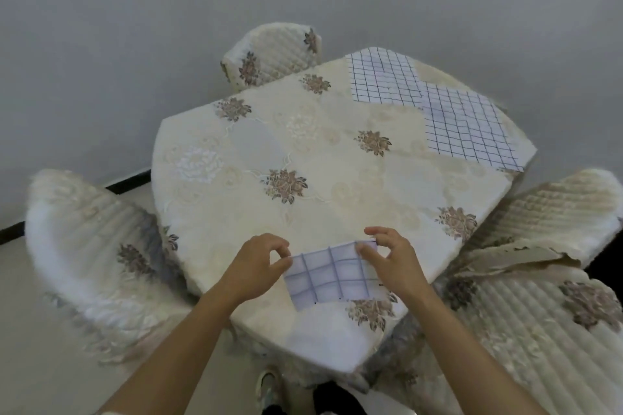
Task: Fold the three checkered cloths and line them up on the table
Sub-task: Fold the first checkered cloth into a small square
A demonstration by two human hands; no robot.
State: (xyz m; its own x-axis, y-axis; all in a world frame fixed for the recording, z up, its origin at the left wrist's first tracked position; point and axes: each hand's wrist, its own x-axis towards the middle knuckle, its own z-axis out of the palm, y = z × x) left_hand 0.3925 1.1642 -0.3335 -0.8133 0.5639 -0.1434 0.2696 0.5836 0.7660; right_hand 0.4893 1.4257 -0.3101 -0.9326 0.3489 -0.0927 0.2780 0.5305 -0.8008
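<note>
A small folded white cloth with a dark grid (332, 274) hangs over the near part of the table. My left hand (256, 264) pinches its upper left corner. My right hand (391, 256) pinches its upper right corner between thumb and fingers. Two more checkered cloths lie flat at the far right of the table: one (382, 77) at the back edge, the other (468, 126) just in front and to the right of it, their corners touching or overlapping.
The table (303, 145) wears a cream cover with brown flower prints. Padded chairs stand at the left (91, 246), the back (273, 54) and the right (553, 212). A grey wall rises behind. My foot (268, 387) shows below the table's near corner.
</note>
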